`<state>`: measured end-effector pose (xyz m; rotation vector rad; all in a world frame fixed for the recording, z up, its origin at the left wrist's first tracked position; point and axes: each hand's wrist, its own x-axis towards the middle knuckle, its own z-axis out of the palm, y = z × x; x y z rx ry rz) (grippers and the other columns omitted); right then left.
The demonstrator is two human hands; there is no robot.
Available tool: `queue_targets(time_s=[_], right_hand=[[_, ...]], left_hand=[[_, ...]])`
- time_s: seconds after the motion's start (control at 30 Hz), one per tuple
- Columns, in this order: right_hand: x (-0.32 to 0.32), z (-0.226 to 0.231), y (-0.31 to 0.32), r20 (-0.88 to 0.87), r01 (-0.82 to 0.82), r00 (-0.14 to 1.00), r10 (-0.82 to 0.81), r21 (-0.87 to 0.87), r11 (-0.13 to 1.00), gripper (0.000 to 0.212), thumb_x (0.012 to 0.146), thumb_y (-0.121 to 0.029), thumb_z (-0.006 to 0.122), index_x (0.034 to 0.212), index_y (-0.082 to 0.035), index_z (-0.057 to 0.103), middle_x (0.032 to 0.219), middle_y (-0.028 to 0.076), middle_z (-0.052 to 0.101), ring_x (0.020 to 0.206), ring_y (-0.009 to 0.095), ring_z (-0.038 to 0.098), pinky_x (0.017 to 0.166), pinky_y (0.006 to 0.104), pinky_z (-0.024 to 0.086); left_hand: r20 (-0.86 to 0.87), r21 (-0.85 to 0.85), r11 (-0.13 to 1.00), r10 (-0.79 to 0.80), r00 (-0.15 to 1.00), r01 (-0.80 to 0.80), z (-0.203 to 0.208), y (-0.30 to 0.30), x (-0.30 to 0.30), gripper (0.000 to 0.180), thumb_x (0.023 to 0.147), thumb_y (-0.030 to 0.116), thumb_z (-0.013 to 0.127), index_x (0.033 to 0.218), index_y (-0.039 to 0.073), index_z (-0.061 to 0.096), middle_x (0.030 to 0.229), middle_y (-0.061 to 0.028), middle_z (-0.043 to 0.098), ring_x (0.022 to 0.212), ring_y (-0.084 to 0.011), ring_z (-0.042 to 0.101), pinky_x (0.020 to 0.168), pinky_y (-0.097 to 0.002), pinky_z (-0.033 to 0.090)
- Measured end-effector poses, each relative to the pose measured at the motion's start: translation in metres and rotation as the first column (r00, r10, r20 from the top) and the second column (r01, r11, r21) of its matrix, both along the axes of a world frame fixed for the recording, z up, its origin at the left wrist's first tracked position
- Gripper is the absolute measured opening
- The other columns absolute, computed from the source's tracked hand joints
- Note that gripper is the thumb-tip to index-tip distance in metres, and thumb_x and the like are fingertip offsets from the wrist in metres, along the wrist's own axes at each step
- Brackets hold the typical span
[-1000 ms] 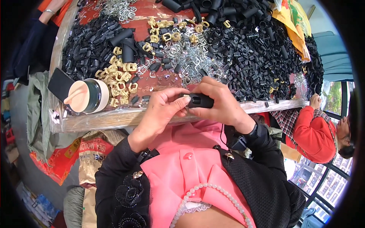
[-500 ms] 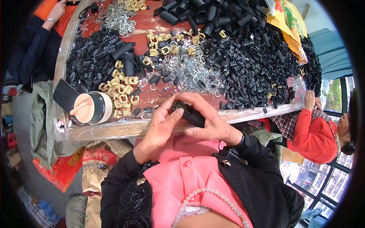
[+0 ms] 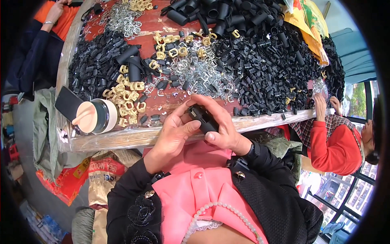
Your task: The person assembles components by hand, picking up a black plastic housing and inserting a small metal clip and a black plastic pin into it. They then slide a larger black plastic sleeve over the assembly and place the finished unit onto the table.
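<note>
Between my two hands, just above the table's front edge, is a black plastic cylinder-shaped piece [image 3: 205, 120] with a slot near its upper end. My left hand [image 3: 172, 134] is closed around the upper end, its thumb pressing on the side. Around the far side and lower end wrap the fingers of my right hand [image 3: 227, 132], the thumb lying on the near side. Beyond my hands lie a heap of small silver wire loops [image 3: 201, 77] and several gold buckle-like pieces [image 3: 126, 96]. Whatever my fingers cover on the piece is hidden.
A large heap of small black parts [image 3: 260, 77] lies right; another black heap [image 3: 95, 61] lies left. Larger black cylinders [image 3: 219, 14] are at the back. A lidded jar [image 3: 109, 116] and a phone [image 3: 68, 103] stand front left. A co-worker's hand [image 3: 320, 105] reaches onto the table at right.
The black piece has turned in my hands and shows more of its side. My right thumb has moved up onto it. At right, the co-worker's hand has shifted left and up.
</note>
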<state>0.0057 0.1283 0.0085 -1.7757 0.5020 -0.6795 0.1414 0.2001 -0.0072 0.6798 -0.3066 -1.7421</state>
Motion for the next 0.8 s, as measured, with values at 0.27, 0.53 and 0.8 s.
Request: queue_targets(time_s=[0.27, 0.53, 0.8], right_hand=[[0.003, -0.007, -0.002, 0.025, 0.067, 0.998, -0.065, -0.076, 0.995, 0.070, 0.068, -0.044, 0.057, 0.114, 0.006, 0.039, 0.100, 0.018, 0.047, 0.090, 0.029, 0.048, 0.080, 0.0346, 0.038], [0.011, -0.019, 0.004, 0.216, 0.112, 0.969, -0.123, 0.061, 0.992, 0.072, 0.071, -0.052, 0.052, 0.113, 0.005, 0.038, 0.098, 0.016, 0.049, 0.090, 0.027, 0.049, 0.081, 0.0328, 0.038], [0.003, -0.017, 0.009, 0.197, 0.108, 0.970, -0.143, 0.180, 0.978, 0.073, 0.073, -0.055, 0.048, 0.115, 0.004, 0.037, 0.106, 0.017, 0.048, 0.096, 0.024, 0.049, 0.081, 0.0321, 0.038]], left_hand=[[-0.110, 0.068, 0.998, 0.026, 0.994, -0.019, -0.008, -0.004, 0.000, 0.053, 0.077, 0.004, 0.057, 0.123, 0.002, 0.032, 0.110, -0.0094, 0.048, 0.100, -0.0178, 0.050, 0.084, -0.0290, 0.044], [-0.122, 0.089, 0.993, 0.087, 0.989, -0.077, -0.012, -0.005, -0.001, 0.054, 0.077, 0.006, 0.057, 0.124, 0.002, 0.031, 0.112, -0.0089, 0.047, 0.101, -0.0175, 0.049, 0.083, -0.0293, 0.044], [-0.131, 0.023, 0.998, 0.064, 0.989, -0.062, -0.011, -0.004, -0.006, 0.055, 0.077, 0.007, 0.058, 0.124, 0.002, 0.031, 0.112, -0.0084, 0.046, 0.100, -0.0166, 0.048, 0.083, -0.0292, 0.044]])
